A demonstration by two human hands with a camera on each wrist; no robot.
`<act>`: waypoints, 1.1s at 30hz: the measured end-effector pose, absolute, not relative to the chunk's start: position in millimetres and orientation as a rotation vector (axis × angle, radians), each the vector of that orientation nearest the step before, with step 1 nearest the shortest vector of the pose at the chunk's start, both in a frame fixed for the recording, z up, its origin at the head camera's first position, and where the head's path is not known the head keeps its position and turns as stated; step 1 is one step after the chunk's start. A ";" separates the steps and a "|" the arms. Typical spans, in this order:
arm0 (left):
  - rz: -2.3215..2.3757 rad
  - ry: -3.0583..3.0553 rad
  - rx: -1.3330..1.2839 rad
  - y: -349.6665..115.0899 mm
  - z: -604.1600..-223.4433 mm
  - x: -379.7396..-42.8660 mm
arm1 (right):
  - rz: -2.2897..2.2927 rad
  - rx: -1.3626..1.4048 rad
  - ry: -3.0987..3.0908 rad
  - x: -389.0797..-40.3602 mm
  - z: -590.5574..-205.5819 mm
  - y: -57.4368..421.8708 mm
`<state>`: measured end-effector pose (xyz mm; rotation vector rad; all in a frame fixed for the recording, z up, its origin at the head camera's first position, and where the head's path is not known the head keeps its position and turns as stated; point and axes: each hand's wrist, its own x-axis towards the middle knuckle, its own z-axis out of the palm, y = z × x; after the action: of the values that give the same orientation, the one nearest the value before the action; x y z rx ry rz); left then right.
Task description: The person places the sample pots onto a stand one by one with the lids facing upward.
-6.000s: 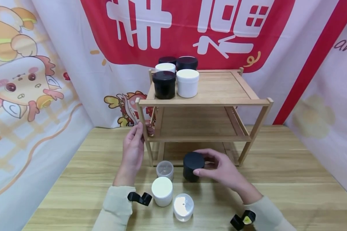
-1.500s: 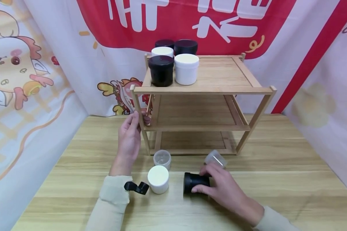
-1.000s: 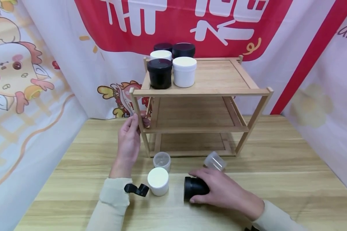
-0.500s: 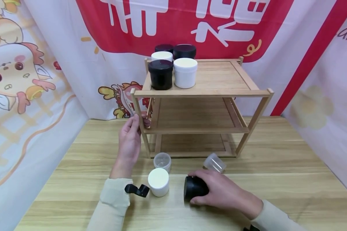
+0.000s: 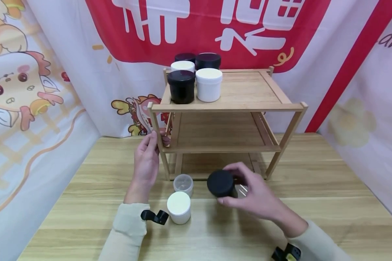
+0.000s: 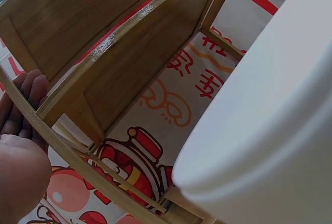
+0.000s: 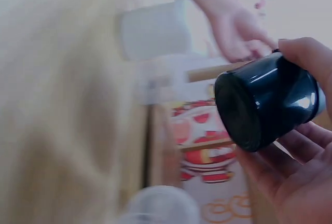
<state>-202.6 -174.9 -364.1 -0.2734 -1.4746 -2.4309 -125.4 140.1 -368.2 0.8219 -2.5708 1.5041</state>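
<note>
My right hand [image 5: 253,192] holds a black jar [image 5: 220,183] above the table, thumb on one side and fingers on the other. One flat round end of it faces up in the head view, and its glossy side [image 7: 275,99] shows in the right wrist view. Partly hidden behind that hand lies a clear jar [image 5: 241,189]. My left hand [image 5: 146,159] grips the front left post of the wooden shelf rack [image 5: 222,148]. To the right of the left forearm stand a white jar [image 5: 179,206] and an open-looking clear jar [image 5: 183,184].
On the left of the rack's top board stand several lidded jars, among them a black jar [image 5: 182,87] and a white jar [image 5: 209,85] in front. Printed cloth [image 5: 130,90] hangs behind and at both sides of the wooden table [image 5: 101,217].
The black jar lay on its side half a second ago; my right hand has lifted it towards the rack and turned one end up. My left hand keeps its grip on the post.
</note>
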 end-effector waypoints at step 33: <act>-2.436 -1.425 -0.272 -171.8 -363.3 -201.5 | 1.610 0.535 -2.492 -152.8 -177.1 168.4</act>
<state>-201.5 -171.8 -363.3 -0.2716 -1.4250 -2.4360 -152.8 168.4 -177.1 0.5350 -2.4922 1.6104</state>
